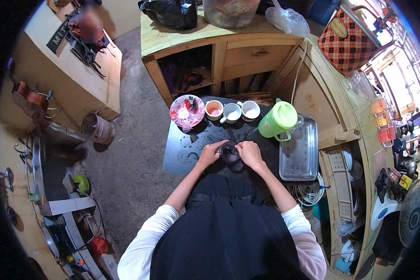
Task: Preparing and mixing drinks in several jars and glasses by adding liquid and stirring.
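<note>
Between my hands is a dark, crinkled bag (232,161) that looks like black plastic, its mouth facing up. My left hand (211,153) pinches its left edge. On the opposite edge, my right hand (250,154) grips with closed fingers. What lies inside the bag is too dark to make out. Beyond it, three cups stand in a row: a cup with pinkish contents (214,110), a white cup (231,113) and another pale cup (250,111). A red-and-white bowl (176,113) with plastic scraps sits left of them. To the right stands a lime-green lidded pitcher (276,120).
The low dark table (175,156) is wet in places. A rectangular metal tray (298,170) lies at its right edge, beside a clear glass vessel (299,122). A wooden cabinet (256,58) rises behind. Coiled hose (311,195) lies lower right; a bucket (100,130) stands on the floor at left.
</note>
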`<state>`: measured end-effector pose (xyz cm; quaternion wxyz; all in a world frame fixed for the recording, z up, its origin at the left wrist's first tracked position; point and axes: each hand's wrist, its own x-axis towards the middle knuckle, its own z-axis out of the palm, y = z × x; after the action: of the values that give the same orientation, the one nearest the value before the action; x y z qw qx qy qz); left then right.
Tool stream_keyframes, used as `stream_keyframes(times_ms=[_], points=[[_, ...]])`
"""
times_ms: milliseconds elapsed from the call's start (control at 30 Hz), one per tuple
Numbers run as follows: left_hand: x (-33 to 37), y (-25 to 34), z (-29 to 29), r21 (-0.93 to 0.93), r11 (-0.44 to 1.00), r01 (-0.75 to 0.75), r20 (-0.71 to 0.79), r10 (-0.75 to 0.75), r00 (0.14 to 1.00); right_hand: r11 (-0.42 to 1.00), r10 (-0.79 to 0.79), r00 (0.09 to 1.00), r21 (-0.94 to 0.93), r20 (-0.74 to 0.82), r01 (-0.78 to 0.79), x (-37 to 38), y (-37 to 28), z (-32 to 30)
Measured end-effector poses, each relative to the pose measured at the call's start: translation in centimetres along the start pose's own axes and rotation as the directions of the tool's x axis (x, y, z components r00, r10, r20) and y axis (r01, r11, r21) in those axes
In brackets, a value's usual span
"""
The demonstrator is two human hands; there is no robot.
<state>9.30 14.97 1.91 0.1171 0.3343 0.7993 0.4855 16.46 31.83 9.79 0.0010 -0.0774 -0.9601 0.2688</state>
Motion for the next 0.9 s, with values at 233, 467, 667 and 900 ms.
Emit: stream_keyframes(times_ms=[233,467,667,900], points=[[-0.1,0.2,-0.2,0.025,0.998,0.052,0.039,-0.053,0.998,1.0,0.006,0.999,-0.003,0.036,-0.006,0.0,-0.1,-0.1],[0.0,0.3,0.0,-0.011,1.0,0.012,0.009,-0.012,1.0,0.996,-0.025,1.0,-0.091,0.017,0.027,0.0,0.2,0.4],[0.0,-0.7,0.5,-0.02,0.996,-0.084,-0.074,0.083,0.994,0.998,-0.034,0.998,-0.058,-0.043,0.031,0.0,-0.2,0.2],[0.0,-0.4,0.4,-0.018,1.0,-0.023,-0.032,0.022,0.999,0.998,-0.051,0.998,-0.048,-0.026,0.05,-0.1,0.3,0.6]])
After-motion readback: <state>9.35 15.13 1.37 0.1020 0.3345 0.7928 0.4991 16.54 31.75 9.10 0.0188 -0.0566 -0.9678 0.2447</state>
